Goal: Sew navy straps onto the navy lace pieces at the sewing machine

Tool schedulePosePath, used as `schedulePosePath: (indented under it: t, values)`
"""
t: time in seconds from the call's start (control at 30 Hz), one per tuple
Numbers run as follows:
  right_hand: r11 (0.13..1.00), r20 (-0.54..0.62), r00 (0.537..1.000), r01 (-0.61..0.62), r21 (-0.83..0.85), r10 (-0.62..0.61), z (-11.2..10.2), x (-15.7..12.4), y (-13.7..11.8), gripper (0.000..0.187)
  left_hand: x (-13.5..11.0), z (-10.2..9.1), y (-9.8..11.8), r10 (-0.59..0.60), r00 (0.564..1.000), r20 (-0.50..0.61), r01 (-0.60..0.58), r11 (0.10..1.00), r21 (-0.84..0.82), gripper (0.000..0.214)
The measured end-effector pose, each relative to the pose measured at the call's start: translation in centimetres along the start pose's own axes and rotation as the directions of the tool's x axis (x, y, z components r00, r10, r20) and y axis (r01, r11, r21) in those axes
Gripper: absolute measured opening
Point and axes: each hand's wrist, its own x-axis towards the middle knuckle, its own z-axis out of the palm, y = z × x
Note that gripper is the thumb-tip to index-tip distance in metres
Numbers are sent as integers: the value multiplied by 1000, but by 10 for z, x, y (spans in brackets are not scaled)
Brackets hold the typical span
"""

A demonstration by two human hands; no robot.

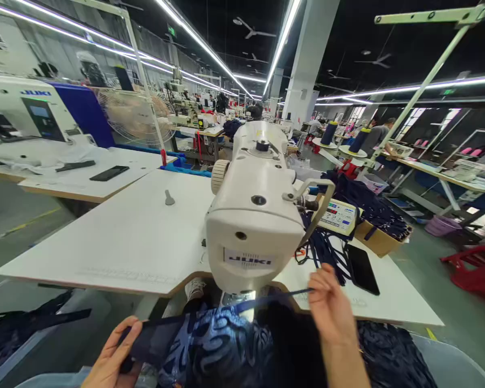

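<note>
A cream sewing machine marked JUKI stands before me, its lamp lighting dark blue patterned fabric beneath the head. My left hand pinches the left end of that fabric, where a plain sheer panel shows. Between the fingers of my right hand is the end of a narrow navy strap, drawn out taut toward the machine's needle area. The machine head hides the needle and foot. More navy straps lie on the table just beyond my right hand.
A black phone lies at the right of the white table. Behind it are a control panel and a cardboard box heaped with dark straps. A small grey tool rests on the left. Plastic bins flank me, holding dark fabric.
</note>
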Motion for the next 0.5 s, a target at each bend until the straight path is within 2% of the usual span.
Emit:
schedulePosePath:
  t: [0.03, 0.07, 0.13, 0.2, 0.23, 0.3, 0.37, 0.43, 0.47, 0.5]
  values:
    - [990, -11, 1000, -3, 143, 5, -14, 0, -20, 18, -1, -5, 3, -207, 978, -16, 201, 964, -176, 43]
    - [966, -40, 999, 36, 255, -27, -28, -2, -39, 20, -2, -8, 7, -314, 949, -33, 294, 915, -276, 59]
    - [925, -134, 987, 135, 355, -93, -53, -8, -66, 16, -7, -12, 16, -380, 923, -68, 340, 884, -322, 78]
    - [932, -216, 970, 175, 316, -109, -70, -16, -78, 7, -13, -9, 26, -377, 924, -72, 340, 892, -297, 84]
    - [950, -246, 963, 172, 260, -107, -75, -20, -79, 3, -17, -5, 31, -369, 927, -70, 332, 893, -304, 85]
    - [988, -276, 957, 122, 91, -93, -80, -26, -72, 8, -27, 8, 42, -332, 942, -48, 294, 887, -355, 82]
    - [990, -259, 963, 40, -137, -74, -77, -29, -58, 15, -40, 24, 52, -286, 958, 9, 270, 896, -353, 68]
    - [923, -190, 980, -25, -385, -52, -68, -33, -41, 21, -55, 40, 59, -212, 972, 105, 231, 947, -223, 42]
    - [865, -131, 991, -50, -500, -18, -60, -36, -33, 23, -62, 48, 61, -147, 974, 171, 170, 977, -128, 31]
    - [798, -59, 997, -70, -598, 43, -51, -39, -24, 24, -69, 54, 62, -74, 966, 250, 84, 996, -32, 28]
